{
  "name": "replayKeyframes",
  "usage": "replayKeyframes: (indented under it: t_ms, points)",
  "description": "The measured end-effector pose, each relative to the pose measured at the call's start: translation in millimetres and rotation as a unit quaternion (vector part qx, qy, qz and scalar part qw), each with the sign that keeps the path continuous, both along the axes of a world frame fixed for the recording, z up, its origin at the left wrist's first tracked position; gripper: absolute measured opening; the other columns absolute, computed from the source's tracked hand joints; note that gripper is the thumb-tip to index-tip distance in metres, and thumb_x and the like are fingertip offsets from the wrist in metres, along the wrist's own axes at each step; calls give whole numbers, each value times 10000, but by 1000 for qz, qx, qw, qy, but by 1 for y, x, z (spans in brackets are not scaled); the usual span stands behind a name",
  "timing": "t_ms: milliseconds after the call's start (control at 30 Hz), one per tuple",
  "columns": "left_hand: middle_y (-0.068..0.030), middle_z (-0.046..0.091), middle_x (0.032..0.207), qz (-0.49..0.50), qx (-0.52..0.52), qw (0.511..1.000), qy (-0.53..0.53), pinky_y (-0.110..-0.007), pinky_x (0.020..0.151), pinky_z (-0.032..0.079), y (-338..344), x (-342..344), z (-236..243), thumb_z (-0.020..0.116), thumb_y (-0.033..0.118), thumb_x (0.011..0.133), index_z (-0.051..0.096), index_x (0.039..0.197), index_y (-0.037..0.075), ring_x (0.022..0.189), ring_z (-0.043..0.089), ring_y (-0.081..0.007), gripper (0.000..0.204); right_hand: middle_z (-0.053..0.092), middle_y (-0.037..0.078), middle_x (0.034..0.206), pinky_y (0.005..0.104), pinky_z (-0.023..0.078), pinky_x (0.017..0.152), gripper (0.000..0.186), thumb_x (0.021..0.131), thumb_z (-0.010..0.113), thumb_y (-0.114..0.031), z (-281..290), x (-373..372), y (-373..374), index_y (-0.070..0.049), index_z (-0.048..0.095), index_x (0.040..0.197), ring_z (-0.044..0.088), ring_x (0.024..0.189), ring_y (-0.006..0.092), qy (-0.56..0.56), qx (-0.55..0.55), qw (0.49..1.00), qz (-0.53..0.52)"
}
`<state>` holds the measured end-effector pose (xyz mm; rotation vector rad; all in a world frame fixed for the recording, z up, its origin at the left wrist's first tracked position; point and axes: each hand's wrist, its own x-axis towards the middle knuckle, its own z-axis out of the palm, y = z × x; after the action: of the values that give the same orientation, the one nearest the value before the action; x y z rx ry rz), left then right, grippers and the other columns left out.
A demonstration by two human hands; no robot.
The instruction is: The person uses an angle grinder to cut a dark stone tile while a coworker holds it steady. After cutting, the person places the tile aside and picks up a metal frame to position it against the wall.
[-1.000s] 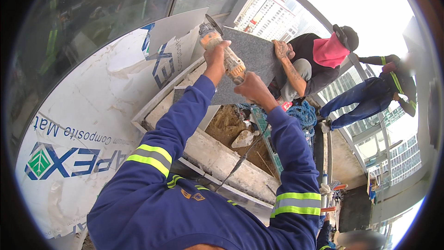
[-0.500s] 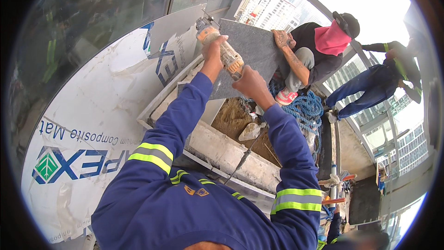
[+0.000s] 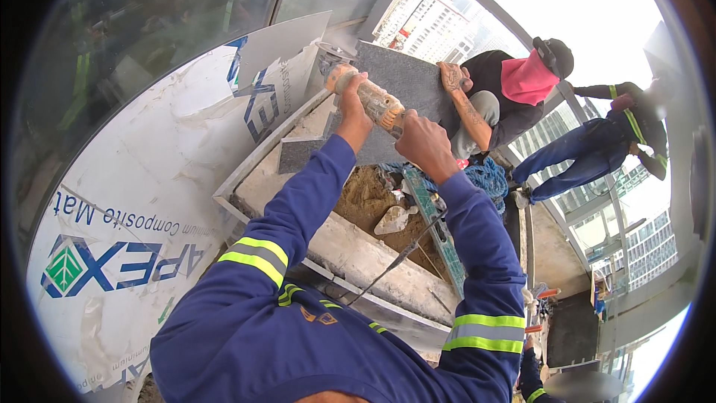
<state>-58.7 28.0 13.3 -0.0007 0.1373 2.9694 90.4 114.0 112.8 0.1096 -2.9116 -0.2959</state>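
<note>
Leverage seems to explain the grip on the dusty orange-and-grey angle grinder [image 3: 379, 102]: the bare left hand [image 3: 353, 107] wraps its long body just behind the head, and the bare right hand [image 3: 425, 142] holds the rear end, a spacing that probably steadies it. The left fingers curl round the body, tips hidden; the right fingers bend close together, and whether one presses a switch I cannot tell.

The grinder lies at the far left edge of a flat, dark grey stone-like slab [image 3: 418, 82]; blur hides whether its disc touches. A co-worker's tattooed hand [image 3: 452, 77] rests on the slab's far right corner, likely to keep it from shifting. The slab spans a pale concrete trough [image 3: 350, 246] holding brown sand [image 3: 365, 198], whose walls apparently prop it up. A large white composite panel [image 3: 142, 157] stands left, perhaps as a screen.
</note>
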Motion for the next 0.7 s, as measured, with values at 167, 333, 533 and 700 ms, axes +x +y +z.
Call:
replayKeyframes:
  t_ms: [167, 333, 533, 700]
  points:
    - [-103, 569, 924, -11, 40, 999, 12, -492, 731, 572, 4, 7, 2, 761, 273, 809, 527, 1128, 110, 797, 644, -300, 428, 741, 233, 882, 447, 605, 729, 203, 838, 616, -54, 4, -3, 3, 48, 599, 1013, 751, 817, 388, 18, 63, 998, 7]
    - [-80, 558, 970, -16, 79, 997, -14, -478, 732, 573, 5, -1, 6, 764, 253, 802, 540, 1121, 119, 801, 638, -276, 412, 739, 241, 887, 456, 601, 747, 226, 831, 619, -56, 23, -7, -6, 51, 605, 1030, 749, 830, 396, -13, 88, 996, 2]
    - [-90, 556, 963, 5, 70, 997, -22, -479, 717, 571, 12, 2, 11, 763, 252, 809, 526, 1156, 103, 809, 639, -281, 447, 729, 259, 865, 481, 589, 760, 224, 819, 622, -60, 27, -7, 1, 60, 615, 1007, 740, 833, 415, -12, 82, 996, 14]
    - [-90, 554, 959, 13, 88, 996, -17, -479, 727, 572, 22, 7, 12, 752, 267, 831, 518, 1178, 110, 822, 639, -280, 447, 725, 263, 868, 483, 587, 762, 233, 813, 625, -66, 30, -3, 7, 57, 613, 1011, 738, 835, 418, -9, 93, 996, 10]
